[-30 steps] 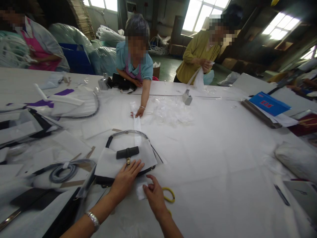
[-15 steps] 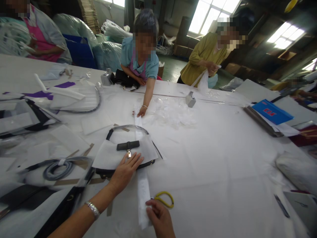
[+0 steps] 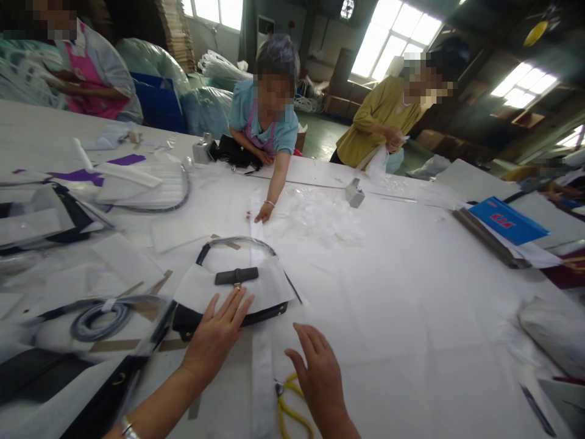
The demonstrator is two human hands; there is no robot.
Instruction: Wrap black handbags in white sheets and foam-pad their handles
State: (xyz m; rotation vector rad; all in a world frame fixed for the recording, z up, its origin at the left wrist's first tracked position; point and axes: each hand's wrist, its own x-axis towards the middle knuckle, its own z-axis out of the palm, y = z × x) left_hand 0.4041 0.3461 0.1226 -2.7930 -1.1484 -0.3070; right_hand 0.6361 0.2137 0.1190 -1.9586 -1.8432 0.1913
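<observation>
My left hand (image 3: 218,329) lies flat, fingers spread, on the front of a black handbag (image 3: 265,314). White wrapping sheet (image 3: 269,283) covers most of the bag's front, leaving a dark strap tab (image 3: 236,276) with a small clasp exposed. The bag's handle arches away from me. A long white strip (image 3: 261,378) runs beneath the bag toward me. My right hand (image 3: 322,375) is open and holds nothing, just right of the strip. Yellow-handled scissors (image 3: 296,414) lie close beside it, partly below the hand.
Across the table a co-worker's hand (image 3: 265,211) touches the strip's far end. Crumpled clear plastic (image 3: 320,213) lies beside that hand. Wrapped bag parts and a coiled handle (image 3: 98,320) crowd the left. A blue packet (image 3: 507,219) and a cutter (image 3: 537,410) are on the right.
My right hand has let go of the strip's near end and risen to the right, opening. My left hand has slid slightly toward me on the bag. The scissors now show lower in view.
</observation>
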